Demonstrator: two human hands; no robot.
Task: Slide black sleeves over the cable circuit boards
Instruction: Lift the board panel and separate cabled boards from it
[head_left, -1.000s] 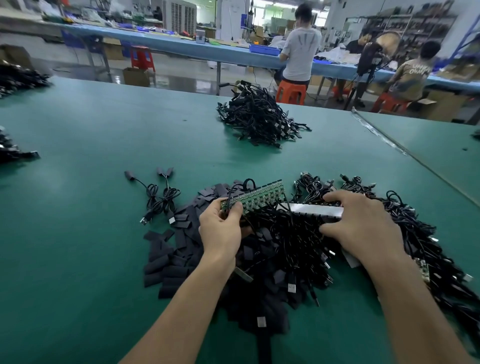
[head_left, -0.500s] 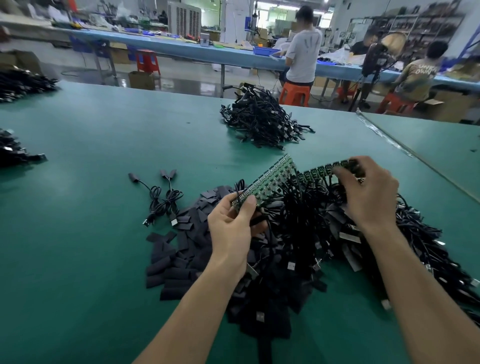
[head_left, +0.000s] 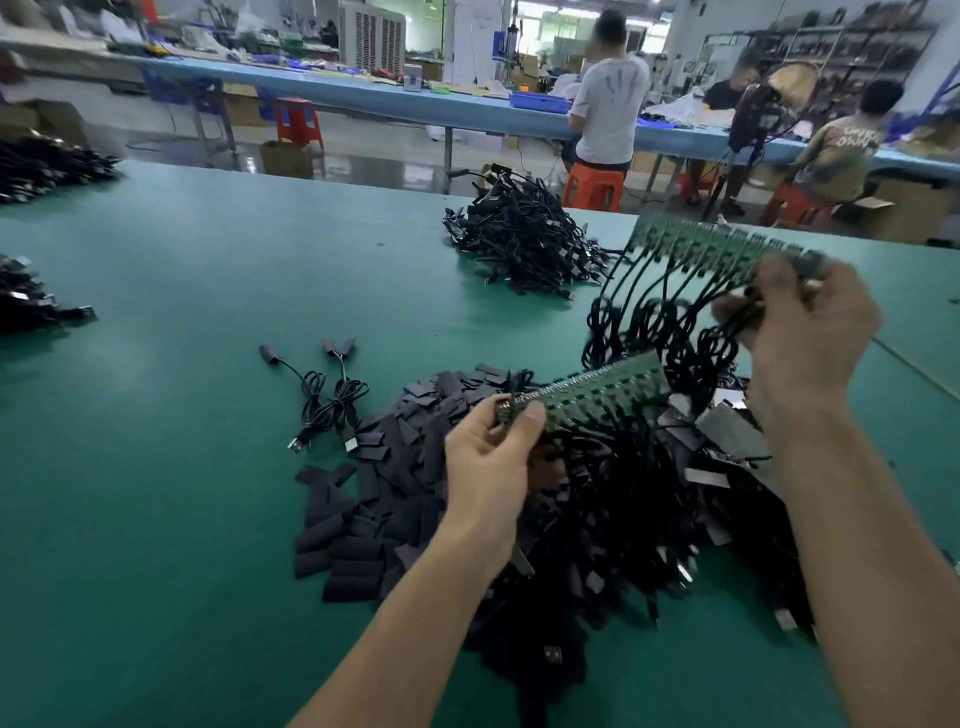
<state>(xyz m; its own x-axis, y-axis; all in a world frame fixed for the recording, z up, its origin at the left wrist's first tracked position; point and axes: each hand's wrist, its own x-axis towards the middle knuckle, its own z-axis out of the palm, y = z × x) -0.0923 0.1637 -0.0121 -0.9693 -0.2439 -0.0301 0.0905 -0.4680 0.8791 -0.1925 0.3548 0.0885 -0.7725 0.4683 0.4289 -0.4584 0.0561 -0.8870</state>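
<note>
My left hand (head_left: 488, 462) pinches the near end of a green strip of joined circuit boards (head_left: 597, 395), low over the pile. My right hand (head_left: 800, 332) holds a second green board strip (head_left: 711, 249) raised higher and farther right, blurred by motion. Black cables (head_left: 649, 322) hang in loops from both strips down into a heap of cables (head_left: 649, 545). Loose flat black sleeves (head_left: 374, 499) lie scattered on the green table left of the heap.
Two separate finished cables (head_left: 332, 400) lie left of the sleeves. Another cable pile (head_left: 524, 234) sits farther back, and more cable piles (head_left: 36, 301) at the left edge. A table seam (head_left: 914, 374) runs at right. People sit at a blue bench (head_left: 415, 104) behind.
My right hand has lifted its board strip up and to the right, pulling it apart from the strip in my left hand; the cables now hang stretched between them.
</note>
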